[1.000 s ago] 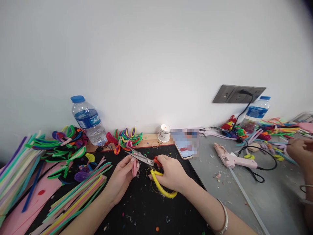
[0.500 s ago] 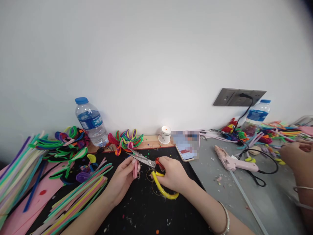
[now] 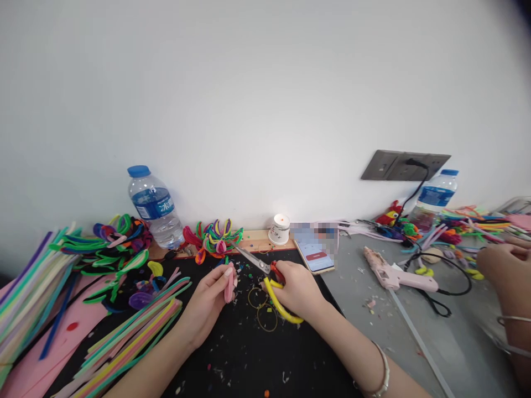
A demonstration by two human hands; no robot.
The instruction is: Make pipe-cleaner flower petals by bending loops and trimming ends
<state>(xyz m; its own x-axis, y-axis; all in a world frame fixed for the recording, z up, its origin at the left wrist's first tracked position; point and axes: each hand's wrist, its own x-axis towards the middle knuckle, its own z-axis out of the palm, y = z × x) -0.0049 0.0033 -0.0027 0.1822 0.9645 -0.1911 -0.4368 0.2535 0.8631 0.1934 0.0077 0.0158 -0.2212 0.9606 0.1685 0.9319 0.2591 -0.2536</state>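
I note scissors (image 3: pixel 265 273) with yellow and red handles, steel blades; pink pipe-cleaner piece (image 3: pixel 228 285); black mat (image 3: pixel 249 354); pink glue gun (image 3: pixel 396 273); blue-capped bottle (image 3: pixel 154 205).

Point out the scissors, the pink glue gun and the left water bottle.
scissors (image 3: pixel 254 260), head view, on the metal blades.
pink glue gun (image 3: pixel 394 275), head view, on its body.
left water bottle (image 3: pixel 155 209), head view, on the blue label.

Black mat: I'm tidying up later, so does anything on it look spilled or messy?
Yes. Small coloured clippings are scattered across the black mat, thickest between the left hand holding a pink piece and the right hand gripping the scissors.
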